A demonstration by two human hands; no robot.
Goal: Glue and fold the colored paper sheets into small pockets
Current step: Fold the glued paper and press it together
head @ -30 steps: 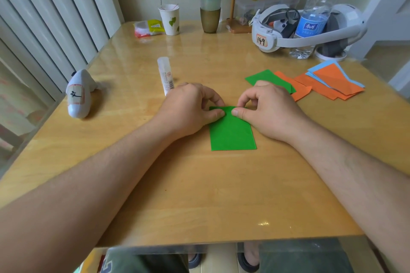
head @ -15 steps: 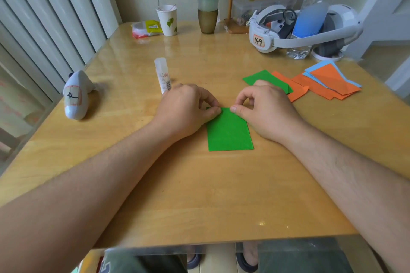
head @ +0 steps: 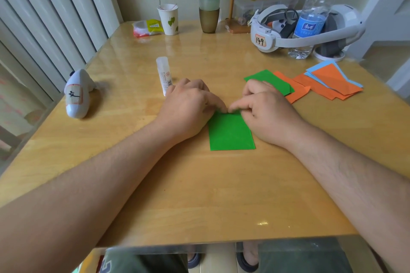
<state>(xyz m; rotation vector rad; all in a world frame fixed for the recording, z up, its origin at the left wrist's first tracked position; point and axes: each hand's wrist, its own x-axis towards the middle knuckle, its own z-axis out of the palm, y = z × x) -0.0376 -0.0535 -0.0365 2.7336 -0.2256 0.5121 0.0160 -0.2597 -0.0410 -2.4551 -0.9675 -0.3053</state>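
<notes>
Both hands (head: 230, 111) curled, pinching green paper (head: 230, 133) top edge.

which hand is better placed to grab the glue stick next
Left. The left hand lies right beside the capped white glue stick, while the right hand sits across the folded green paper sheet, farther away.

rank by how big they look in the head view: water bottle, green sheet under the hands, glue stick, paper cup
1. water bottle
2. green sheet, partly hidden by both hands
3. glue stick and paper cup: look similar, and the cup sits farther away, so unranked
</notes>
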